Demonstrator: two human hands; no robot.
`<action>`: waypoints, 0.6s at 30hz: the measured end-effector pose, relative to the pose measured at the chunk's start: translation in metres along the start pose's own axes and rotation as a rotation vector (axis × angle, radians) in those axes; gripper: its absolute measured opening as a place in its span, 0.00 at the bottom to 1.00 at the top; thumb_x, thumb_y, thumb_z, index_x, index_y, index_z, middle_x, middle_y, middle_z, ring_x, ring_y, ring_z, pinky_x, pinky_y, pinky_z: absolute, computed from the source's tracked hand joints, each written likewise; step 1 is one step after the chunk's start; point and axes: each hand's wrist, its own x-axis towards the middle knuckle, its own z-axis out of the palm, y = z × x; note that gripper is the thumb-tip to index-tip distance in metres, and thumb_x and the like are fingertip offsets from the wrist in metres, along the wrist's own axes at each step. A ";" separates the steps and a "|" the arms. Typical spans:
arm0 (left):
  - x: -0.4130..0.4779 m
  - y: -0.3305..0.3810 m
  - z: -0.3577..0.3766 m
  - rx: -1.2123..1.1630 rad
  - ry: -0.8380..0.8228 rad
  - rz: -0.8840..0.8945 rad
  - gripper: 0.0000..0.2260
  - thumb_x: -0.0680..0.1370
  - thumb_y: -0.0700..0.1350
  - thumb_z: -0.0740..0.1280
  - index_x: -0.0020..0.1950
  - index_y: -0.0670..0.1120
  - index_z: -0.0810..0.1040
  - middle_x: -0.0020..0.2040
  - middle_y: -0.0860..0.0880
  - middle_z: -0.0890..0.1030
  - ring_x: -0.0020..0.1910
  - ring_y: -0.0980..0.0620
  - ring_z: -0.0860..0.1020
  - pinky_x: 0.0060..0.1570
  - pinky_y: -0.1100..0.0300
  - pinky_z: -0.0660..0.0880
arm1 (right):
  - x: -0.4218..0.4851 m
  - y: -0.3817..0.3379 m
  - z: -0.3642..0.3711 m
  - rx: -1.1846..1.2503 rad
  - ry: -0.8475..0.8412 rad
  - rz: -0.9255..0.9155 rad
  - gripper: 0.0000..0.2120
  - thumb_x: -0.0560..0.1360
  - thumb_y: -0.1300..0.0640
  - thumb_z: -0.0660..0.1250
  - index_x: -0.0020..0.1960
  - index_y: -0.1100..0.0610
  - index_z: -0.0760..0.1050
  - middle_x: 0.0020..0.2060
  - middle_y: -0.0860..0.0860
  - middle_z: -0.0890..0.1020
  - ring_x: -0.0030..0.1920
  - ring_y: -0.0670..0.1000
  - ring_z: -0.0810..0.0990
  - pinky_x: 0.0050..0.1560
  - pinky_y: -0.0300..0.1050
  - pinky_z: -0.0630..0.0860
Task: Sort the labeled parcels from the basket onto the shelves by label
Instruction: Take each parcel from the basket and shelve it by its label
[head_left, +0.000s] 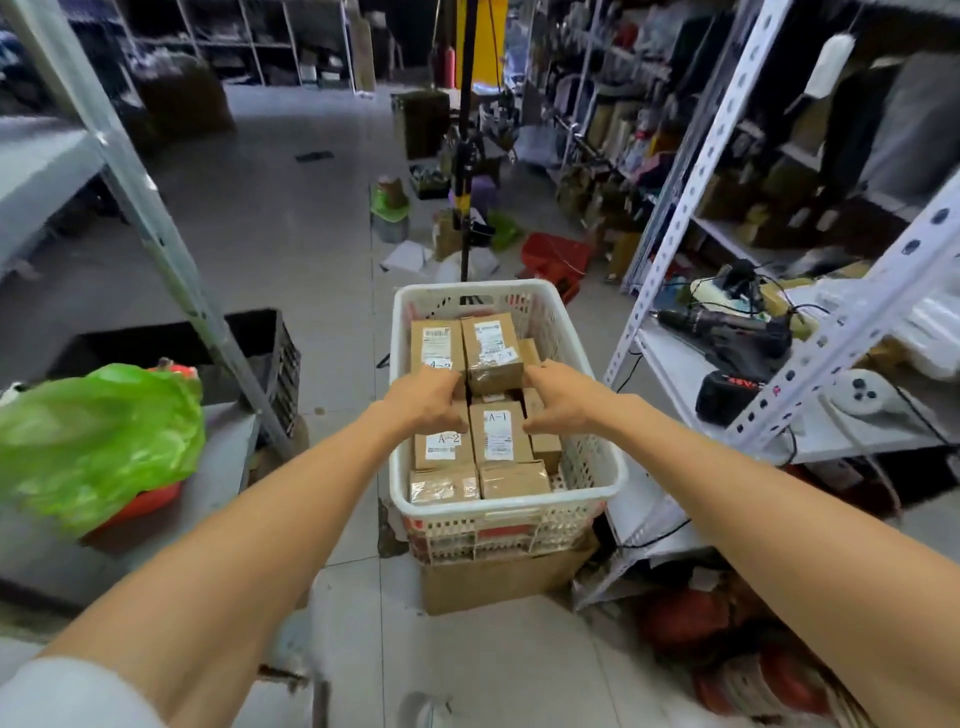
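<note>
Your left hand (426, 402) and right hand (563, 402) pinch one parcel (491, 356) by its sides; lift it level, clear of the basket (519, 501).

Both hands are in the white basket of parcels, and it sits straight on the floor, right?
No: the head view shows the basket resting on a cardboard box, not the floor. The left hand and right hand are in it.

**Cluttered Storeroom Aisle**

A pale tiled floor (291, 218) is seen, strewn with clutter further back. White slotted-angle shelves (696, 176) are ranged along the right, and a grey metal rack (127, 171) along the left. More shelving (260, 47) is seen by the dim far end.
</note>
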 end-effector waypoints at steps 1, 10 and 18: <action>0.008 -0.001 0.002 -0.009 -0.005 0.002 0.20 0.71 0.53 0.73 0.58 0.47 0.74 0.53 0.48 0.79 0.51 0.48 0.77 0.52 0.49 0.78 | 0.007 0.005 0.002 -0.003 -0.017 0.012 0.25 0.69 0.50 0.73 0.62 0.57 0.70 0.58 0.54 0.74 0.57 0.55 0.74 0.58 0.52 0.76; 0.088 -0.020 0.016 -0.068 -0.109 -0.032 0.22 0.71 0.52 0.73 0.62 0.48 0.74 0.58 0.49 0.79 0.55 0.49 0.77 0.55 0.51 0.77 | 0.083 0.051 0.010 0.016 -0.132 0.057 0.25 0.70 0.50 0.73 0.63 0.59 0.70 0.59 0.54 0.74 0.57 0.54 0.74 0.59 0.51 0.75; 0.176 -0.017 0.005 -0.056 -0.188 -0.133 0.19 0.71 0.49 0.72 0.59 0.46 0.74 0.54 0.48 0.79 0.50 0.48 0.76 0.50 0.52 0.77 | 0.169 0.110 0.003 0.121 -0.203 0.061 0.27 0.68 0.50 0.73 0.63 0.56 0.71 0.57 0.52 0.76 0.56 0.54 0.77 0.56 0.52 0.78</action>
